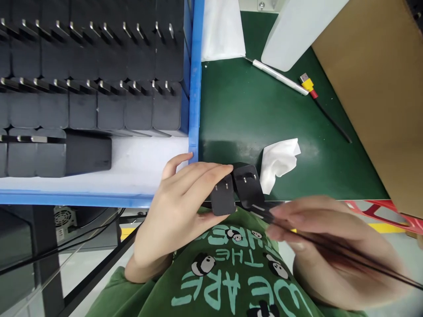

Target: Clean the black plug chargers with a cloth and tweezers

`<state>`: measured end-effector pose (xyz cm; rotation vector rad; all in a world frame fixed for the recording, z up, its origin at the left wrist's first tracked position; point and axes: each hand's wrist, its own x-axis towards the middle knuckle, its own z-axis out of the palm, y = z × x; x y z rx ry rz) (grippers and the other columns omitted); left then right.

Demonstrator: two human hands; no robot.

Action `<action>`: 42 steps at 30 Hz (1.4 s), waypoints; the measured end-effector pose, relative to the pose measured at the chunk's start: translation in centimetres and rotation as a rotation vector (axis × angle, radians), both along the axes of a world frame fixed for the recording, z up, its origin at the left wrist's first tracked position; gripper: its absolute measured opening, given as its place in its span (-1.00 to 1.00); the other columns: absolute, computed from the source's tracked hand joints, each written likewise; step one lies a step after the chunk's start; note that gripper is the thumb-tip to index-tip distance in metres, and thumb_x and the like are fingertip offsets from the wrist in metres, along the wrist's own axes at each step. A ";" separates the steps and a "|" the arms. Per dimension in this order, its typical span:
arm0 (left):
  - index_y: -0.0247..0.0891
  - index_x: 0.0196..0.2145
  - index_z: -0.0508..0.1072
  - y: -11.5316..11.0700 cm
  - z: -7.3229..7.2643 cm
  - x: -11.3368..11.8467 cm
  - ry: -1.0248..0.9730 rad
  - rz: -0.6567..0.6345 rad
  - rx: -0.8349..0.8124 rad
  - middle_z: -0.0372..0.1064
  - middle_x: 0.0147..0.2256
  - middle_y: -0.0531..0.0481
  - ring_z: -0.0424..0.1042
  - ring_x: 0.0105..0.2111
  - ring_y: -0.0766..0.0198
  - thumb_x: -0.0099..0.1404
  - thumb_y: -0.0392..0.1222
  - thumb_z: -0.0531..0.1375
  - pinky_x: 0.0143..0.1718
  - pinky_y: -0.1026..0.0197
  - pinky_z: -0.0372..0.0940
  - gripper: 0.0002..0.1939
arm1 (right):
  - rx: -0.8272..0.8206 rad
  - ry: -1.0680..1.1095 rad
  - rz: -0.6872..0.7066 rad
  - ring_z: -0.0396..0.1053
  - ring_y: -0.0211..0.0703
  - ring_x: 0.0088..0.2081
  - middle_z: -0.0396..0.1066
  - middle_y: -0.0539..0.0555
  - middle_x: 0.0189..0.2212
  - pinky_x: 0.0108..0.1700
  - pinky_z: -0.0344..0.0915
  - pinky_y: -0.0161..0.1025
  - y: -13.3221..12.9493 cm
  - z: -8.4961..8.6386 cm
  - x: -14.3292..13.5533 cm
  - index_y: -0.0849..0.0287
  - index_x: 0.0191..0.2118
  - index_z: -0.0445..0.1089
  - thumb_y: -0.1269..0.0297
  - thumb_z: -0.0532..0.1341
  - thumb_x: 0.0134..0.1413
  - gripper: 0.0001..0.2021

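My left hand (pixel 180 204) is closed around a black power adapter (pixel 224 200), its two metal prongs facing up. Right beside that one, a second black power adapter (pixel 248 182) lies at the table's front edge, prongs up too. Blurred by motion, my right hand (pixel 325 246) pinches a thin black cable (pixel 357 262) near its end. The cable's dark tip (pixel 262 211) points at the lower end of the second adapter; whether they touch I cannot tell. A crumpled white cloth (pixel 279 160) lies just beyond the adapters.
A blue-rimmed tray (pixel 194 101) at the left holds rows of black adapters (pixel 139 105). On the green table (pixel 231 110) lie a silver pen-like tool (pixel 279 77) and a USB cable with a yellow-red plug (pixel 308 84). A cardboard sheet (pixel 376 88) stands at the right.
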<state>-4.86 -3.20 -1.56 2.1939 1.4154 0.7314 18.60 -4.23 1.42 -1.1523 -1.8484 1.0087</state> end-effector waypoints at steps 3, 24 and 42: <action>-0.22 0.03 0.39 0.1 0.0 0.0 -0.012 -0.007 0.003 0.57 -0.12 -0.06 0.58 -0.16 0.13 0.28 -0.23 0.31 0.21 -0.01 0.15 -0.63 | -0.028 0.047 0.089 0.61 -0.14 -0.19 0.60 0.07 -0.29 -0.14 0.61 -0.26 0.8 0.3 -1.5 0.13 -0.18 0.46 0.58 0.29 0.13 -0.79; -0.16 0.06 0.35 0.0 -0.1 -0.1 -0.007 -0.016 -0.001 0.57 -0.08 -0.02 0.57 -0.15 0.14 0.32 -0.22 0.27 0.20 -0.07 0.18 -0.64 | 0.043 -0.119 0.321 0.61 -0.22 -0.11 0.63 0.19 -0.25 -0.04 0.56 -0.46 2.7 0.9 -0.7 0.25 -0.22 0.46 0.56 0.28 0.16 -0.89; -0.05 0.05 0.36 0.1 0.2 -0.2 0.016 -0.019 -0.028 0.57 -0.07 0.05 0.58 -0.17 0.12 0.34 -0.20 0.25 0.19 -0.12 0.20 -0.66 | -0.038 -0.012 0.093 0.64 -0.17 -0.19 0.64 0.10 -0.27 -0.13 0.59 -0.39 1.5 0.1 -1.7 0.16 -0.26 0.50 0.57 0.30 0.10 -0.84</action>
